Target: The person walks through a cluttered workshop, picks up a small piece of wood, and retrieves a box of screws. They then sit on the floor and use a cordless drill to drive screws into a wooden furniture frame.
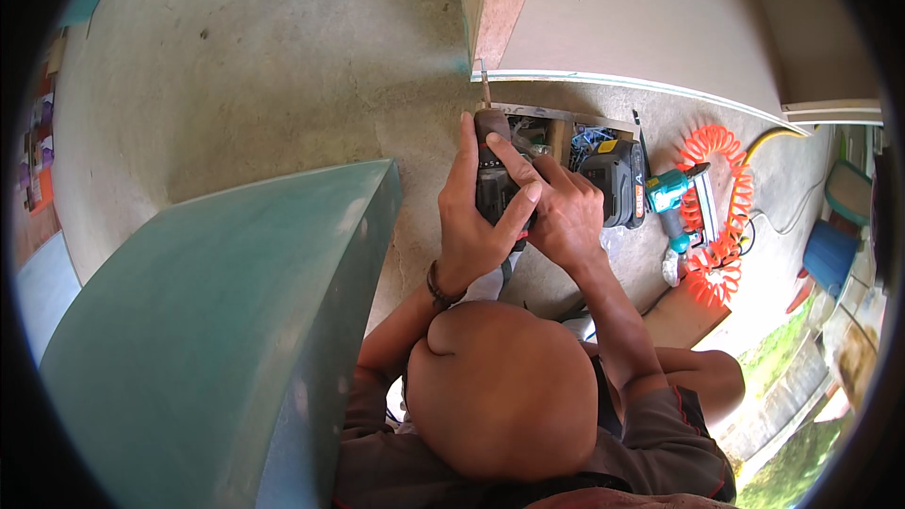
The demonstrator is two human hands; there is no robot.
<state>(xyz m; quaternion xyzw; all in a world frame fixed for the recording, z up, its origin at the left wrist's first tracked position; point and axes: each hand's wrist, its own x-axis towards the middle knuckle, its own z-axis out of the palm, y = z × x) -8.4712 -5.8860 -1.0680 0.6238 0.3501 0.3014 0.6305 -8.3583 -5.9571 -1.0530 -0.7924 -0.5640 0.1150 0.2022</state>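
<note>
A dark cordless drill [491, 170] lies in both my hands, its body pointing away from me. My left hand [468, 231] wraps round the left side of the body, with its index finger stretched along it. My right hand [564, 212] closes over the drill from the right, one finger on top near the front. Its black battery [615, 184] sticks out past the right hand. The slim bit [485, 85] at the front reaches the lower corner of a pale panel [641, 24]; whether it touches cannot be made out. The grip itself is hidden under my right hand.
A wooden box [560, 139] of small hardware stands beyond the drill. To its right lie a teal air nailer [671, 190] and an orange coiled hose [712, 146]. A large green panel piece [217, 292] rises at my left. Blue containers [830, 259] stand far right.
</note>
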